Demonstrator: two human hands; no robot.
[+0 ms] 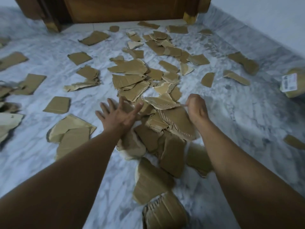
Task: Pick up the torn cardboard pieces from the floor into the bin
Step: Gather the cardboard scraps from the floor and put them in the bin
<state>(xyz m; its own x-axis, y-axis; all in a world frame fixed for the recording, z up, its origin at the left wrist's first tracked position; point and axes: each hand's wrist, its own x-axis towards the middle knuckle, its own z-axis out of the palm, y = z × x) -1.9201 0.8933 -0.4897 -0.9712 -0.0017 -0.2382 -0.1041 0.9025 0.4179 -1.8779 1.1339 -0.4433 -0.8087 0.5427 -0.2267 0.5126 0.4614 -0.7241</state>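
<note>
Though no bin shows in view, step in hand: gathering, as I judge it, early in the task, since torn cardboard pieces (pixel 57 104) lie all over the marble floor (pixel 231 113).
Heap: the thickest pile of cardboard (pixel 171 128) lies in the middle of the floor, right under both hands.
Left hand: the left hand (pixel 118 116) hovers over the left edge of the heap, released, fingers spread straight and holding nothing.
Right hand: the right hand (pixel 197 107) sits at the right edge of the heap, fingers curled; it appears to pinch the corner of a pale torn piece (pixel 160 102) lying on top of the heap.
Scatter: single pieces lie well apart from the heap on every side, and a piece with a white printed label (pixel 290 83) lies far to its right.
Beyond the heap: a wooden door (pixel 125 9).
Next move: likely the left hand must press down and close on the heap, so both hands can lift an armful.
Open question: the bin must be found first, somewhere away from the heap.
</note>
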